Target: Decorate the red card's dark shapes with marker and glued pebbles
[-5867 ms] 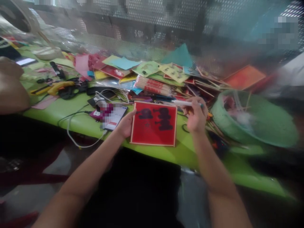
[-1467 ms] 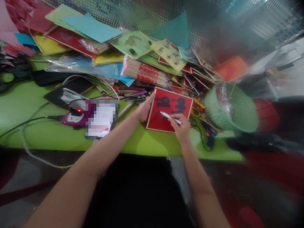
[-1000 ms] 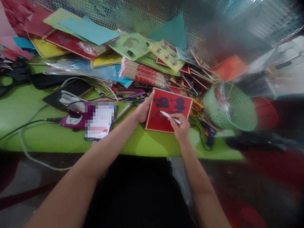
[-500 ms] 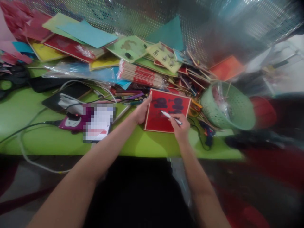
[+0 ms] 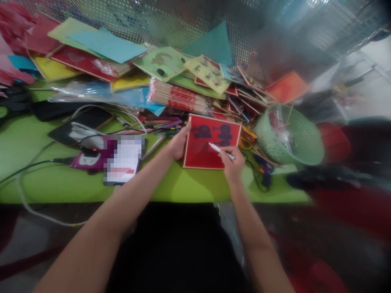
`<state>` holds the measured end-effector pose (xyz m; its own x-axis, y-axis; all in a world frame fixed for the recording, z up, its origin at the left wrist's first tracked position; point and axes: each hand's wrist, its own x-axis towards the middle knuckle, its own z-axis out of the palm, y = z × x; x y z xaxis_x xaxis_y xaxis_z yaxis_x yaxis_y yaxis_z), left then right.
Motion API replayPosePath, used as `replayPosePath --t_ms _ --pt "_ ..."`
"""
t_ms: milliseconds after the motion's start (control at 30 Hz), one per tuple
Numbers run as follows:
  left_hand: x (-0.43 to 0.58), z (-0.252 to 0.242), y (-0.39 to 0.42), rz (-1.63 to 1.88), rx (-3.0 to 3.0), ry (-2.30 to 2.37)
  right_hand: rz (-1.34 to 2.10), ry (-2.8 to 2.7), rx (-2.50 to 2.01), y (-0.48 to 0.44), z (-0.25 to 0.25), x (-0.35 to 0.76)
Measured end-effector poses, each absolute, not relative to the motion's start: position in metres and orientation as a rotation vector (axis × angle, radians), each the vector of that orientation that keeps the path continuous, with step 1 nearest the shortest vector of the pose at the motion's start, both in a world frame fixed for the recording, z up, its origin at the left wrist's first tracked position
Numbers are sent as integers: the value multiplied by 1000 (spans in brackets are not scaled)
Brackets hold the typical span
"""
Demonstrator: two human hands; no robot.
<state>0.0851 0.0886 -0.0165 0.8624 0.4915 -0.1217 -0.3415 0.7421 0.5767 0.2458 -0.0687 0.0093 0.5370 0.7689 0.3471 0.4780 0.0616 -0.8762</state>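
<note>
A red square board (image 5: 201, 152) with two dark figures painted on it lies flat on the green table (image 5: 45, 179). My left hand (image 5: 179, 142) rests against its left edge, fingers lying along the side and pressing on it. My right hand (image 5: 233, 162) is closed in a pinch on a white pen (image 5: 220, 150), whose tip touches the board just below the right dark figure.
A mint green basket (image 5: 290, 136) stands right of the board. Behind lie a bundle of sticks (image 5: 177, 97), coloured cards (image 5: 106, 44) and pencils. A phone (image 5: 122, 158) and cables (image 5: 30, 167) lie to the left. A glue gun (image 5: 264, 173) sits near the right wrist.
Since several seconds ago my right hand has come down from above the board and set the pen tip on it. Over the last second both hands stay nearly still; only the view shifts slightly.
</note>
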Motion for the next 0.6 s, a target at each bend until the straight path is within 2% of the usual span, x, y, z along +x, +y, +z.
replayPosePath --t_ms 600 --pt "85 -24 93 482 575 256 306 -1055 -1598 -69 6 251"
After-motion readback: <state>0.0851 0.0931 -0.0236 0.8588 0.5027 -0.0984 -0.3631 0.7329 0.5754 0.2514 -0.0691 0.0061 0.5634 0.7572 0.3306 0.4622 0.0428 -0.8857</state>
